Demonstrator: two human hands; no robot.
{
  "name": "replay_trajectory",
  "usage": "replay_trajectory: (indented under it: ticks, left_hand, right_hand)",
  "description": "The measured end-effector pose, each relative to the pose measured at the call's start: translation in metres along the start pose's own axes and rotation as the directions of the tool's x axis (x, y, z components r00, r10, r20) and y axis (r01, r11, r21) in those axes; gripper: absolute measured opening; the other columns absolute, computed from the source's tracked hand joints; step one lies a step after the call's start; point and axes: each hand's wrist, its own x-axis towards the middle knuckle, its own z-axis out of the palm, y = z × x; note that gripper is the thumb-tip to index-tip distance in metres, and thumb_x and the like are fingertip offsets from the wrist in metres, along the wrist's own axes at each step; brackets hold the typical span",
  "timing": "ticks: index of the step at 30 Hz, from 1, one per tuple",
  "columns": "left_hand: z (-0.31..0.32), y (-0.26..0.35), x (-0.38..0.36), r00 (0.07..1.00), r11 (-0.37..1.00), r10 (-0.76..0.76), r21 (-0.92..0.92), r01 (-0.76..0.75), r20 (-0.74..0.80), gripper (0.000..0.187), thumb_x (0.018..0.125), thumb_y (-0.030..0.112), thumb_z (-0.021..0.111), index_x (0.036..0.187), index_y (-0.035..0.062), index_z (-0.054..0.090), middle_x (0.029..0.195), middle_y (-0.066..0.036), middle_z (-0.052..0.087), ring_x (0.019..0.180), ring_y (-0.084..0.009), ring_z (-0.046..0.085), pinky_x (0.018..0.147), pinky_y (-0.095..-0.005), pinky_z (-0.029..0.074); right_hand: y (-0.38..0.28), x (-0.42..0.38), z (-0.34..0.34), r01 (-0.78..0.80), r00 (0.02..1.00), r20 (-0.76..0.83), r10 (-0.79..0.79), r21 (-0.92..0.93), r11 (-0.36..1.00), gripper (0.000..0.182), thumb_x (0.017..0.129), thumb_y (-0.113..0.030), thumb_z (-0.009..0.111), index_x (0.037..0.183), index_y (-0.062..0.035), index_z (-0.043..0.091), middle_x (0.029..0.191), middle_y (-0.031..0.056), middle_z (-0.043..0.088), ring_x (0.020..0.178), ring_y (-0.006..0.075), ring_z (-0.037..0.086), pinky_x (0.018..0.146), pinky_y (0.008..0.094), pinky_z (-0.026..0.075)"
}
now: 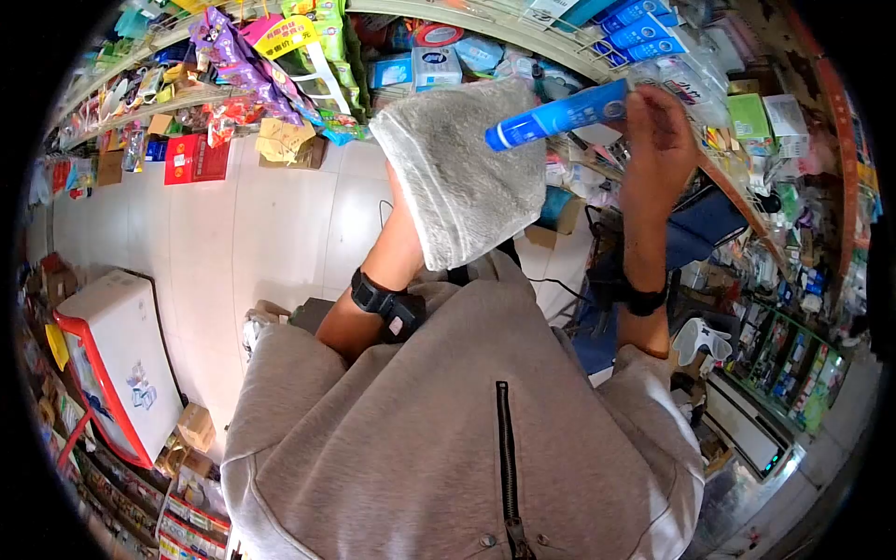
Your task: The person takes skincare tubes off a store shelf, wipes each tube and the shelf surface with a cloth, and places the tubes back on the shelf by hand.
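Observation:
A blue tube [560, 116], which looks like toothpaste, is pinched at its flat end by my right hand [658, 131]. It slants down to the left, with its cap end in front of a grey towel [467, 173]. The towel is spread over my left hand [399, 219], which holds it up from beneath. Only the wrist and the edge of that hand show; its fingers are hidden by the cloth. The tube's cap end overlaps the upper right part of the towel in this view.
Shelves of packaged goods run along the top, with more blue tubes [644, 37] at upper right and hanging snack bags [322, 47]. A red box [196, 159] sits low at left. A white chest freezer [121, 355] with red trim stands left on the tiled floor [271, 215].

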Motion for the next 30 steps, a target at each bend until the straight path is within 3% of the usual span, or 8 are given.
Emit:
replay_trajectory:
  ticks: [3,6,10,13,16,19,25,30]
  left_hand:
    - [0.012,-0.012,0.011,0.936,0.929,0.352,0.119,-0.352,0.018,0.054,0.102,0.049,0.036,0.131,0.0061,0.053,0.124,-0.015,0.059,0.110,-0.0292,0.060,0.096,-0.0435,0.050]
    - [0.007,-0.018,0.008,0.850,0.787,0.525,0.364,-0.499,0.030,0.035,0.105,0.039,0.040,0.119,0.0117,0.057,0.107,-0.005,0.062,0.097,-0.0172,0.062,0.085,-0.0325,0.052]
    - [0.005,-0.018,0.014,0.832,0.773,0.555,0.377,-0.510,-0.013,0.029,0.103,0.032,0.044,0.113,0.0110,0.062,0.096,-0.005,0.064,0.084,-0.0166,0.062,0.075,-0.0301,0.052]
    - [-0.002,-0.011,0.019,0.865,0.752,0.501,0.502,-0.426,-0.016,0.028,0.103,0.030,0.045,0.113,0.0103,0.062,0.095,-0.005,0.064,0.085,-0.0167,0.063,0.076,-0.0302,0.052]
    - [-0.005,-0.007,0.023,0.976,0.965,0.209,0.177,-0.194,-0.068,0.031,0.104,0.032,0.046,0.117,0.0084,0.060,0.098,-0.007,0.064,0.088,-0.0204,0.064,0.081,-0.0347,0.055]
    - [-0.001,-0.007,0.019,0.997,0.997,0.065,0.041,-0.063,-0.045,0.031,0.104,0.033,0.046,0.117,0.0081,0.059,0.099,-0.007,0.064,0.088,-0.0211,0.064,0.081,-0.0352,0.055]
    - [-0.006,-0.002,0.021,0.966,0.967,0.253,0.008,-0.253,-0.046,0.032,0.104,0.034,0.046,0.118,0.0075,0.058,0.101,-0.008,0.064,0.088,-0.0225,0.065,0.080,-0.0361,0.056]
    - [-0.007,-0.005,0.014,0.864,0.839,0.503,0.227,-0.494,0.019,0.031,0.103,0.032,0.046,0.116,0.0062,0.058,0.100,-0.009,0.064,0.086,-0.0216,0.065,0.076,-0.0350,0.055]
  right_hand:
    - [0.008,-0.020,0.021,-0.043,0.998,0.037,0.043,-0.006,0.999,0.015,0.093,-0.011,0.069,0.102,0.0008,0.067,0.094,0.0060,0.068,0.083,0.0090,0.064,0.072,0.0227,0.052]
    - [0.005,-0.033,0.033,-0.161,0.985,0.084,0.151,0.130,0.978,0.016,0.093,-0.010,0.069,0.101,0.0021,0.065,0.094,0.0068,0.068,0.083,0.0102,0.065,0.068,0.0232,0.053]
    - [0.005,-0.039,0.039,-0.188,0.981,0.086,0.175,0.187,0.964,0.015,0.092,-0.009,0.069,0.101,0.0019,0.065,0.095,0.0074,0.068,0.084,0.0108,0.065,0.070,0.0237,0.054]
    - [0.007,-0.040,0.039,-0.046,0.997,0.076,0.035,0.151,0.988,0.014,0.092,-0.009,0.069,0.101,0.0015,0.065,0.095,0.0072,0.068,0.084,0.0111,0.066,0.071,0.0240,0.055]
    - [0.000,-0.037,0.037,-0.005,0.999,0.039,-0.001,0.134,0.991,0.015,0.092,-0.010,0.069,0.101,0.0016,0.065,0.095,0.0070,0.069,0.084,0.0110,0.066,0.071,0.0242,0.054]
    - [0.002,-0.032,0.031,-0.021,1.000,0.002,0.021,0.103,0.994,0.016,0.092,-0.010,0.070,0.103,0.0017,0.065,0.096,0.0073,0.069,0.084,0.0107,0.065,0.071,0.0246,0.054]
    - [0.007,-0.029,0.023,-0.035,0.992,-0.105,0.065,0.261,0.965,0.019,0.092,-0.011,0.070,0.105,0.0016,0.065,0.098,0.0089,0.069,0.086,0.0103,0.064,0.072,0.0249,0.054]
    - [-0.006,-0.049,0.033,0.139,0.981,-0.136,-0.135,0.017,0.990,0.015,0.091,-0.008,0.070,0.101,0.0006,0.064,0.098,0.0091,0.068,0.086,0.0136,0.065,0.075,0.0281,0.054]
